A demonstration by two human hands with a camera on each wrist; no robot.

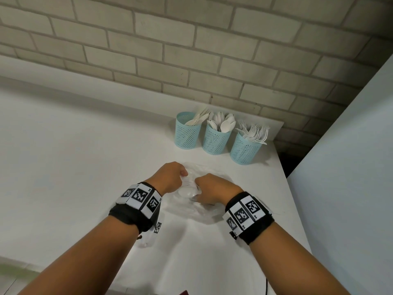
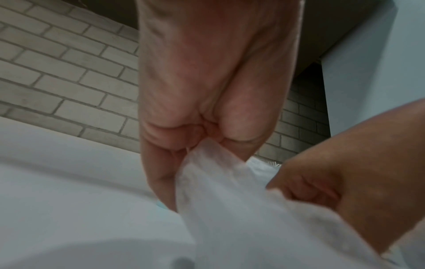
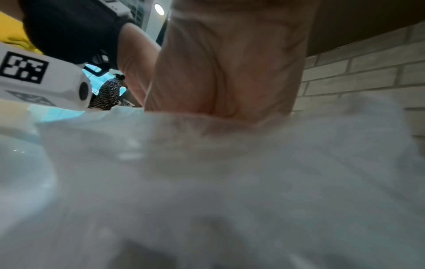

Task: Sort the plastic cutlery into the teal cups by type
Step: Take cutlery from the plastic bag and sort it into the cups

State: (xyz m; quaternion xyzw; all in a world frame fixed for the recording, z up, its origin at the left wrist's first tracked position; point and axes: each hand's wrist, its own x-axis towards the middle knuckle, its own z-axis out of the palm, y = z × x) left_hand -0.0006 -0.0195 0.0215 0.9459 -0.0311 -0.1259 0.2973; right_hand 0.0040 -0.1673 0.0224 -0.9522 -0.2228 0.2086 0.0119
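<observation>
In front of the three cups (image 1: pixel 214 138), on the table (image 1: pixel 85 167), lies a clear bag (image 1: pixel 191 201) with white spoons (image 1: pixel 187 191) inside. The left hand (image 1: pixel 170 176) pinches the film with curled fingers; the right hand (image 1: pixel 212 189) also grips it. It is best to pull the film apart slowly, low over the table, so the spoons do not scatter.

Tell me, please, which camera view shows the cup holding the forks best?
The head view: the fork cup stands whole, rightmost of three teal cups, tines above its rim. The left wrist view shows only a sliver of fork tines between the hands; the right wrist view shows none of it, filled by blurred clear plastic.
</observation>
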